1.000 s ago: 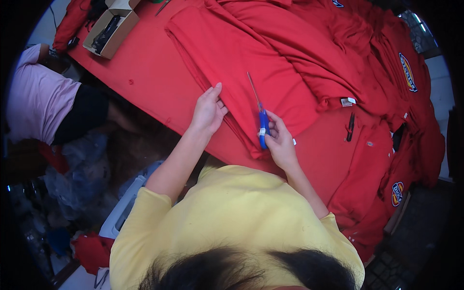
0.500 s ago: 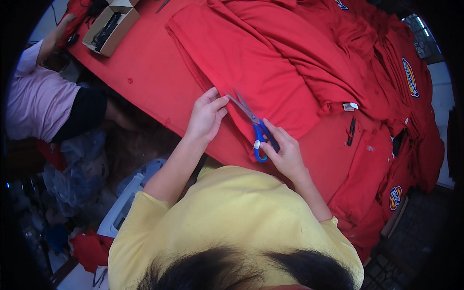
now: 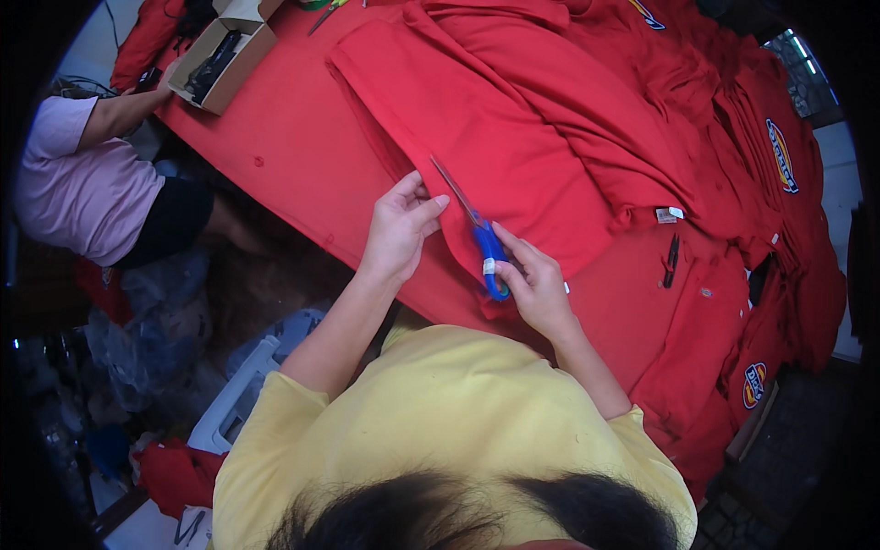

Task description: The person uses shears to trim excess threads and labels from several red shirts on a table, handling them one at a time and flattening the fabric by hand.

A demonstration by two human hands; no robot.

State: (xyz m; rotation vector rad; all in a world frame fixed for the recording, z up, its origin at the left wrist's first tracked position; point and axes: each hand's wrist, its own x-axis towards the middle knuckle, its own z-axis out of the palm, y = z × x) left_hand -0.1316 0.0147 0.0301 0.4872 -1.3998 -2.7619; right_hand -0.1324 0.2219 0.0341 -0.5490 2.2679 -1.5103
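Observation:
My right hand (image 3: 541, 286) is closed around the blue handles of a pair of scissors (image 3: 490, 249). The blades are together and point up and left, over a red garment (image 3: 522, 156) spread on the table. Beside the blade tips, my left hand (image 3: 396, 229) has its thumb and fingers closed at the garment's left edge. Whether a thread is also between those fingers is too small to tell.
Red cloth covers the table (image 3: 275, 174). More red garments (image 3: 706, 367) pile up at right, near a small black tool (image 3: 672, 260). An open cardboard box (image 3: 240, 78) holds dark items at far left. Another person (image 3: 110, 188) in a pink top stands there.
The scissor blades have gone from apart to together. My left hand stays at the garment's edge. The other person's arm has come down to the cardboard box.

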